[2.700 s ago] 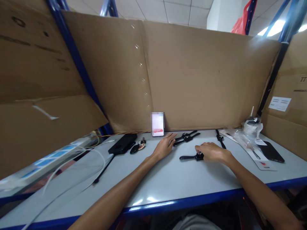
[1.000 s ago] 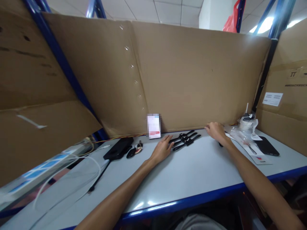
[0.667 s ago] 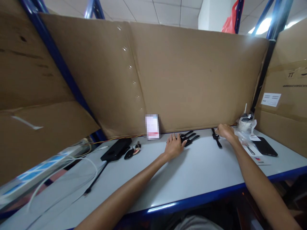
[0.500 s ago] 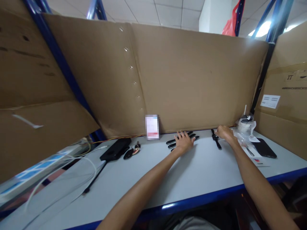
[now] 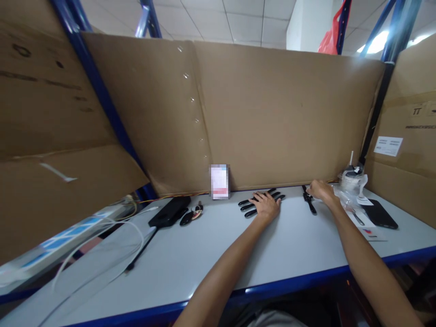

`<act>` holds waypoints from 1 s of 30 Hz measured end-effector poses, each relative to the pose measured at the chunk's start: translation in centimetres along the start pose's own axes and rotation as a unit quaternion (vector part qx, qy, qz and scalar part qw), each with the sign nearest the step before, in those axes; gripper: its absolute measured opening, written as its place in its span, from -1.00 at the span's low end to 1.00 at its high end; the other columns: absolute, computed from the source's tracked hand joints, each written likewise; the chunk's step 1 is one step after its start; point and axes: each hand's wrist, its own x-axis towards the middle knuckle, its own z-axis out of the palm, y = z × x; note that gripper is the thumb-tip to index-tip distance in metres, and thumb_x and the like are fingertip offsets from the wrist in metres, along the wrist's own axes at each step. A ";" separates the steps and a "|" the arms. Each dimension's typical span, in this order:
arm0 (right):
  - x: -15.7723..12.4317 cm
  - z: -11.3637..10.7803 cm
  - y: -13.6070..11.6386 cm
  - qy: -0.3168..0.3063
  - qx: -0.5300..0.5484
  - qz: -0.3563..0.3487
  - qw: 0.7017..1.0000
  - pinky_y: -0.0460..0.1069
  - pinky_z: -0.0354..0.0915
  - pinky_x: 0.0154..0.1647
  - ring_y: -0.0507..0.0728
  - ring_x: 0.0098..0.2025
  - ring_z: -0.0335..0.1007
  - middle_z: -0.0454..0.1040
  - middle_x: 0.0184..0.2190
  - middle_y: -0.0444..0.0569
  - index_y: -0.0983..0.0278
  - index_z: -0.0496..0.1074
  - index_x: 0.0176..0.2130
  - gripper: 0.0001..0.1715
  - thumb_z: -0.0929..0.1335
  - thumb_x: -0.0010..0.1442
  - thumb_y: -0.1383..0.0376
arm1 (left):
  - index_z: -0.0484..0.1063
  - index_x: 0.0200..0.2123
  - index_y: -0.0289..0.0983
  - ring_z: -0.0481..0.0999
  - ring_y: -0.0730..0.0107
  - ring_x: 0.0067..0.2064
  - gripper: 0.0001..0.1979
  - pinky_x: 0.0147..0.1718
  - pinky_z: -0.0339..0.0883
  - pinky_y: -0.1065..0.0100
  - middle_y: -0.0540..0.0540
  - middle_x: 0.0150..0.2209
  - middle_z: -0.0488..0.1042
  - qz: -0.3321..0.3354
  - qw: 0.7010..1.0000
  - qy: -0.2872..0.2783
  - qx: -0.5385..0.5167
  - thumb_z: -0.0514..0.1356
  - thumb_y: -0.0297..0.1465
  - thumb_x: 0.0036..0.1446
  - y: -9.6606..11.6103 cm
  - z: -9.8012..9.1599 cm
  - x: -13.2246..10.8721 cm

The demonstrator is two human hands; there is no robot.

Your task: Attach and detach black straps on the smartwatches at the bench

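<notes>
Several black wristwatches [image 5: 246,207] lie side by side near the back of the grey table [image 5: 211,254]. My left hand [image 5: 267,205] rests flat on them, fingers spread, covering their middles. A single black watch [image 5: 309,202] lies apart to the right. My right hand [image 5: 320,190] sits at the far end of that watch, fingers curled and touching its strap, close to the cardboard wall. Whether it grips the strap is unclear.
Crinkled clear plastic bags [image 5: 344,197] and a taped cup [image 5: 352,178] sit right, beside a black phone [image 5: 380,214]. A small card [image 5: 220,181] leans on the cardboard wall [image 5: 279,113]. Left lie a black box [image 5: 170,210], keys [image 5: 192,213] and white cables [image 5: 102,245].
My left hand slid right from beside the watches onto them. My right hand, earlier setting a watch down mid-table, reached back right to the single watch and stays there.
</notes>
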 end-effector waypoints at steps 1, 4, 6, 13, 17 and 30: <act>0.0 0.0 0.0 -0.001 0.000 0.001 1.000 0.03 0.35 -0.10 0.28 0.07 0.52 0.57 0.02 0.24 0.28 0.61 -0.02 -0.63 0.30 0.31 0.24 | 0.11 0.39 -0.57 -0.03 -0.58 0.39 -0.16 0.20 -0.08 -0.46 -0.70 0.37 0.02 -0.001 1.000 -0.001 0.001 -0.09 0.01 0.31 0.0 0.0 0.0; 0.2 0.1 0.0 -0.004 0.001 0.003 1.000 0.03 0.35 -0.10 0.29 0.08 0.50 0.57 0.02 0.22 0.28 0.61 -0.03 -0.64 0.30 0.31 0.23 | 0.13 0.38 -0.53 0.00 -0.54 0.39 -0.19 0.23 -0.10 -0.43 -0.65 0.39 0.02 -0.010 1.000 -0.006 0.012 -0.12 -0.01 0.33 -0.1 0.2 -0.1; 0.2 0.1 0.0 -0.003 0.001 0.003 1.000 0.03 0.36 -0.10 0.30 0.09 0.50 0.57 0.03 0.22 0.28 0.61 -0.03 -0.63 0.30 0.31 0.22 | 0.13 0.39 -0.51 0.00 -0.50 0.40 -0.21 0.25 -0.10 -0.39 -0.61 0.40 0.01 -0.011 1.000 -0.007 0.021 -0.13 -0.02 0.34 -0.1 0.3 -0.1; 0.1 0.2 -0.1 -0.004 0.002 0.005 1.000 0.03 0.36 -0.10 0.30 0.06 0.52 0.59 0.00 0.21 0.27 0.62 -0.06 -0.64 0.31 0.31 0.20 | 0.08 0.42 -0.43 -0.03 -0.37 0.43 -0.22 0.31 -0.09 -0.24 -0.50 0.44 -0.03 0.078 0.996 -0.033 0.011 -0.16 0.01 0.35 -2.4 0.0 0.2; 0.3 0.3 -0.2 -0.004 0.007 0.012 1.000 0.03 0.36 -0.12 0.30 0.04 0.53 0.59 -0.01 0.22 0.27 0.61 -0.04 -0.64 0.32 0.30 0.20 | 0.08 0.42 -0.34 -0.03 -0.24 0.45 -0.25 0.33 -0.08 -0.15 -0.38 0.45 -0.02 0.154 0.988 -0.034 0.003 -0.19 0.01 0.37 -4.2 0.0 0.7; 0.5 0.7 -0.1 -0.016 0.010 -0.002 1.000 0.01 0.36 -0.12 0.29 0.03 0.53 0.59 -0.02 0.24 0.31 0.61 -0.04 -0.63 0.33 0.29 0.21 | 0.07 0.42 -0.35 0.04 -0.22 0.42 -0.26 0.31 -0.01 -0.11 -0.41 0.44 0.02 0.164 0.986 -0.031 0.000 -0.17 0.01 0.37 -4.2 -0.3 0.6</act>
